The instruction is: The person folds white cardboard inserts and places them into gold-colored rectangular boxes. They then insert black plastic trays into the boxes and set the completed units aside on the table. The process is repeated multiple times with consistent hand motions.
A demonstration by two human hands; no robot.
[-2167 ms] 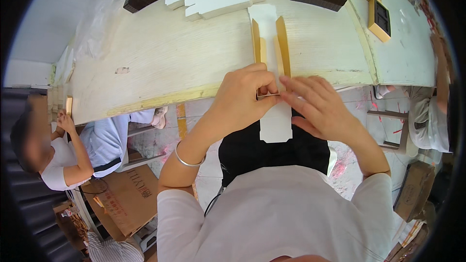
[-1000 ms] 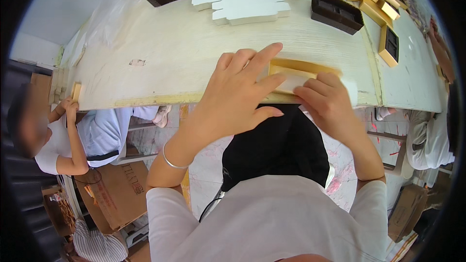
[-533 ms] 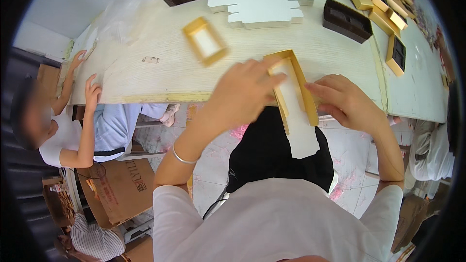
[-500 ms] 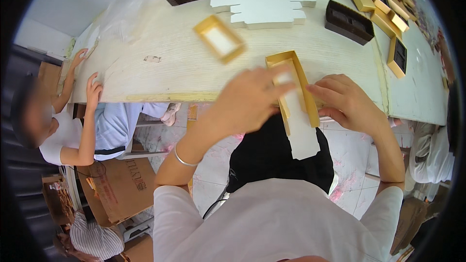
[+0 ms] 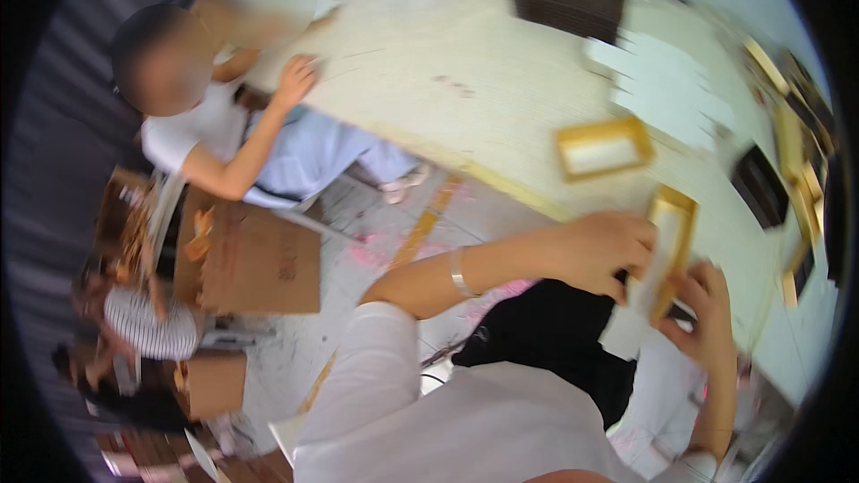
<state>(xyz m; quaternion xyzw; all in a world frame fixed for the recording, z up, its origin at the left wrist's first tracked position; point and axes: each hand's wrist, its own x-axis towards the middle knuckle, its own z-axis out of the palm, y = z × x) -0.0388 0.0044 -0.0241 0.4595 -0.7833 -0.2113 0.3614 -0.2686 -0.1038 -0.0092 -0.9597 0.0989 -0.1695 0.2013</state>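
Observation:
A long gold cardboard box point(image 5: 684, 237) with a white inside is held at the table's front edge, above my lap. Its near end lies open, and a white flap point(image 5: 624, 333) sticks out toward me. My left hand point(image 5: 608, 249) is closed on the box's left wall, with the fingertips bent down beside it. On the opposite wall, my right hand point(image 5: 705, 309) grips with thumb and fingers near the open end. Motion blurs some of the fingers. Beyond the box, a second gold box point(image 5: 595, 131), rectangular with a white inside, rests on the table.
Flat white card blanks point(image 5: 667, 89) lie stacked beyond, beside dark brown trays point(image 5: 568, 7). Another dark tray point(image 5: 761, 186) and several gold boxes point(image 5: 792, 148) are at right. At left sits a co-worker, one hand point(image 5: 297, 80) at the table edge. A brown carton point(image 5: 255, 259) stands on the floor.
The view has swung left, shifting the table and boxes rightward in it. My left hand has gone from over the box's inside to its left wall; the right hand keeps to the right wall.

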